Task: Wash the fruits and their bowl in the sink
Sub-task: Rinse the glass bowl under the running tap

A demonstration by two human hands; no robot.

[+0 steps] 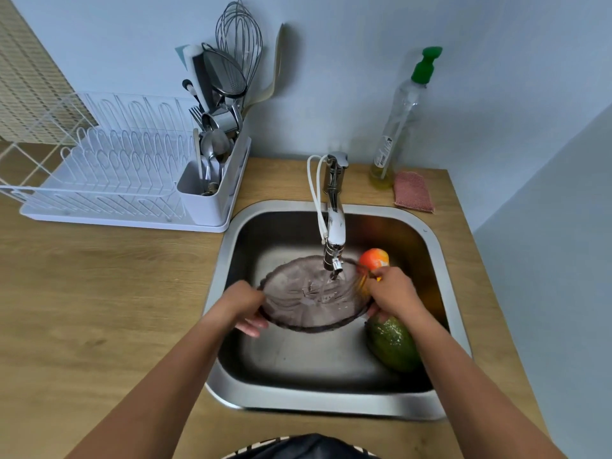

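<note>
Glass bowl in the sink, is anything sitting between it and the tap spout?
Nothing visible. Left hand and right hand hold the glass bowl by its rim right beneath the tap spout; the red-orange fruit and green fruit lie to its right.

A wood-grain counter (pixel 99 293) meets pale blue walls (pixel 331 77), carrying a white dish rack (pixel 109 167) at left and a soap bottle (pixel 397 120) and pink sponge (pixel 414 192) at right.

A dish rack (pixel 109 173), soap bottle (pixel 399 127) and sponge (pixel 414 192) sit on the counter (pixel 99 293).
</note>
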